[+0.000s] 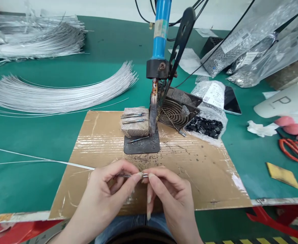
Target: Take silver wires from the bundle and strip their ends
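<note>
Thin white wires point(80, 165) run in from the left and pass into my left hand point(113, 189), whose fingers are closed around them. Between thumb and forefinger, my right hand point(169, 193) pinches a small silvery metal piece point(145, 175) at the wires' end. My fingertips nearly meet there, so how wire and metal join is hidden. Just beyond stands a blue-handled soldering iron point(161, 30), tip pointing down to a black base plate point(141, 147). Several thin metal pins point(133, 121) lie on a grey block point(136, 130) beside the tip, and another slim pin point(138, 139) rests on the plate.
Cardboard point(100, 142) covers the work area. A bundle of white wires point(62, 95) lies left, with more bundles point(37, 37) behind. Right of the iron are a fan point(174, 112), a bag of black parts point(206, 127), a phone point(231, 100), scissors point(293, 149) and a yellow sponge point(283, 174).
</note>
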A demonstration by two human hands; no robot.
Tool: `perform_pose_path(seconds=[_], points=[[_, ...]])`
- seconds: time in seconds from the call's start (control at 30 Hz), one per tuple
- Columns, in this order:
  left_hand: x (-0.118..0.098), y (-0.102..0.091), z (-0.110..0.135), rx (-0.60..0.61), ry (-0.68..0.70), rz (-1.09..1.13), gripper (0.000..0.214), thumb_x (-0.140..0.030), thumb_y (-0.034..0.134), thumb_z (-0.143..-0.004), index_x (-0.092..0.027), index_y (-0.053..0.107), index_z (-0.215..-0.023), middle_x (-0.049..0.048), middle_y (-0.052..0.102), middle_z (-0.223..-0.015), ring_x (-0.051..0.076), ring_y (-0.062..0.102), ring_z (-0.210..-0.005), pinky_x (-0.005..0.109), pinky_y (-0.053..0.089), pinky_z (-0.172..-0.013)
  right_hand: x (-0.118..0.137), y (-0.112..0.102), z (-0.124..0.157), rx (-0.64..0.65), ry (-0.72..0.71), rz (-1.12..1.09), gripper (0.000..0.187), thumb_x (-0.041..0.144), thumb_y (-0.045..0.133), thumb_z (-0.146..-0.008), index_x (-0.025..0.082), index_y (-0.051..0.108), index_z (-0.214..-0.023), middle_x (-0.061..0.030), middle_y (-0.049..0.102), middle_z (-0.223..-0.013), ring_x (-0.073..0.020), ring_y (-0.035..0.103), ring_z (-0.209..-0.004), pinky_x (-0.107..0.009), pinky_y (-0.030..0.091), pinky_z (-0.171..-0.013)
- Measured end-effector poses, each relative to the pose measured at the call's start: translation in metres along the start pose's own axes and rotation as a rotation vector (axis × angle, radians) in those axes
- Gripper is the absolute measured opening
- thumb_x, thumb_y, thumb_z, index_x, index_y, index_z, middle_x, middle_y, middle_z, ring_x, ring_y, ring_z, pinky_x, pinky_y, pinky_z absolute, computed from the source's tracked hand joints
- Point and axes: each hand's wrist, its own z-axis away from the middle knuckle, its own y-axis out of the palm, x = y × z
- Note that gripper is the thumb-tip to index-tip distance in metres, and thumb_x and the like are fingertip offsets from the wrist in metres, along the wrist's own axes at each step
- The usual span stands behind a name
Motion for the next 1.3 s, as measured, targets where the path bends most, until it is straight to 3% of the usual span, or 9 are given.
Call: perform_pose_path(seconds=[0.33, 0.57, 0.8, 1.0, 1.3], points=[[0.000, 0.003, -0.001, -0.011, 0.013, -0.010, 0.027, -0.043, 0.066, -0.095, -0.021, 0.072, -0.080, -0.0014, 0.059, -0.065, 0.012, 0.045, -0.055, 0.023, 0.032, -0.050, -0.003, 0.002, -0.003, -0.043, 0.055, -0.086, 0.015, 0.035, 0.085, -0.089, 0.020, 0.084, -0.089, -0.0001, 0.071, -0.072, -0.0051, 0.059, -0.042, -0.013, 0.051, -0.041], [-0.011, 0.006, 0.002, -0.050, -0.077, 0.037, 0.025, -0.041, 0.068, -0.091, -0.021, 0.071, -0.077, -0.0020, 0.058, -0.066, 0.012, 0.043, -0.057, 0.023, 0.031, -0.053, -0.009, -0.005, -0.007, 0.061, 0.010, -0.122, 0.010, 0.030, 0.080, -0.094, 0.020, 0.083, -0.094, 0.0006, 0.070, -0.066, -0.0049, 0.060, -0.040, -0.010, 0.048, -0.041], [-0.017, 0.005, 0.002, -0.036, -0.106, 0.061, 0.027, -0.042, 0.069, -0.088, -0.020, 0.069, -0.072, -0.0031, 0.053, -0.062, 0.012, 0.039, -0.059, 0.023, 0.028, -0.054, -0.002, -0.011, -0.008, 0.130, 0.082, -0.172, 0.011, 0.030, 0.083, -0.092, 0.019, 0.082, -0.091, -0.0013, 0.073, -0.074, -0.0056, 0.061, -0.041, -0.011, 0.049, -0.038], [-0.023, 0.005, 0.004, -0.042, -0.137, 0.088, 0.028, -0.041, 0.070, -0.085, -0.018, 0.069, -0.068, -0.0038, 0.049, -0.062, 0.011, 0.035, -0.059, 0.023, 0.026, -0.054, 0.004, -0.019, -0.009, 0.195, 0.174, -0.124, 0.016, 0.032, 0.081, -0.093, 0.017, 0.082, -0.090, 0.0000, 0.068, -0.060, -0.0090, 0.062, -0.042, -0.013, 0.052, -0.040], [-0.018, 0.009, 0.005, -0.081, -0.080, 0.043, 0.025, -0.040, 0.067, -0.090, -0.020, 0.072, -0.075, -0.0001, 0.062, -0.066, 0.013, 0.047, -0.059, 0.025, 0.031, -0.055, 0.001, -0.009, -0.010, 0.167, 0.157, -0.277, 0.015, 0.031, 0.081, -0.094, 0.017, 0.083, -0.090, 0.0011, 0.069, -0.059, -0.0059, 0.058, -0.037, -0.010, 0.049, -0.038]])
